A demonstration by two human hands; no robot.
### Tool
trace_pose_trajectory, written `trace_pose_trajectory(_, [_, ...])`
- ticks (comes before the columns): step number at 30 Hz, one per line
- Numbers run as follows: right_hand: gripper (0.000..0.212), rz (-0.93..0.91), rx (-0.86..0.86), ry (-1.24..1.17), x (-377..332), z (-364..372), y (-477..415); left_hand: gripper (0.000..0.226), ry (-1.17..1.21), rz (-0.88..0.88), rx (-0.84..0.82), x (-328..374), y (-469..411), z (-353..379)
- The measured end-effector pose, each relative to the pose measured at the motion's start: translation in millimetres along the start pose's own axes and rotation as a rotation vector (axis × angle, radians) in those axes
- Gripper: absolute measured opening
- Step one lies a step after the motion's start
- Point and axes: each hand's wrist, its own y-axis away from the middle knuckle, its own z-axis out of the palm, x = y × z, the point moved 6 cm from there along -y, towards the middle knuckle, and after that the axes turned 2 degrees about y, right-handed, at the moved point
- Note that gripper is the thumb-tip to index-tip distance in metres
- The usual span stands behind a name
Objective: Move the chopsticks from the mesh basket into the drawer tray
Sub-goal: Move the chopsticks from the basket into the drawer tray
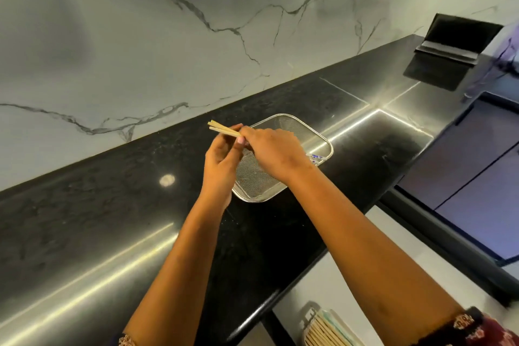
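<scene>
Pickup step rn imo: both hands clamped on a bundle of chopsticks point(223, 128), left hand point(222, 161) & right hand point(273, 150) touching, held just above the mesh basket point(311, 132) on the black table point(84, 205). Next: carry them down to the drawer tray point(323, 330), bottom of view, w/ chopsticks already in it.

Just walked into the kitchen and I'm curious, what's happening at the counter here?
A person is gathering chopsticks out of a mesh basket that sits on the black counter. Both hands meet above the basket: the left hand and the right hand grip the same small bundle, its ends poking out to the left. More chopsticks already lie in a tray below the counter edge.
</scene>
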Motion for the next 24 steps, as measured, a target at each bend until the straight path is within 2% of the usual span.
trace_pose_trajectory(3, [0.025, 0.054, -0.139, -0.187, 3.8, -18.8, 25.3, 0.019, 0.148, 0.002, -0.069, 8.4, 18.4, 14.7])
trace_pose_trajectory(6, [0.02, 0.162, -0.347, -0.65, 2.5, -22.9, 54.3, 0.02, 0.307, -0.08, -0.112, 8.1, 41.8, 34.0])
trace_pose_trajectory(9, [0.012, 0.255, -0.412, -1.006, 0.3, -22.4, 91.1, 0.026, 0.32, -0.179, -0.14, 0.6, 69.2, 54.5])
trace_pose_trajectory(12, [0.019, 0.383, -0.457, -1.192, 3.1, -5.4, 137.2, 0.019, 0.33, -0.271, -0.044, -15.2, 98.0, 67.8])
trace_pose_trajectory(15, [0.018, 0.522, -0.53, -1.368, 2.1, 23.6, 192.7, 0.015, 0.48, -0.333, 0.186, -30.8, 120.8, 66.5])
trace_pose_trajectory(19, [0.027, 0.714, -0.545, -1.483, 0.7, 58.2, 269.9, 0.016, 0.523, -0.386, 0.338, -46.6, 148.3, 55.5])
trace_pose_trajectory(21, [0.036, 0.867, -0.51, -1.631, -1.8, 73.1, 305.5, 0.018, 0.522, -0.415, 0.402, -55.5, 163.0, 50.9])
trace_pose_trajectory(24, [0.046, 1.144, -0.263, -1.971, -7.8, 91.5, 344.2, 0.014, 0.524, -0.436, 0.45, -67.4, 185.3, 48.4])
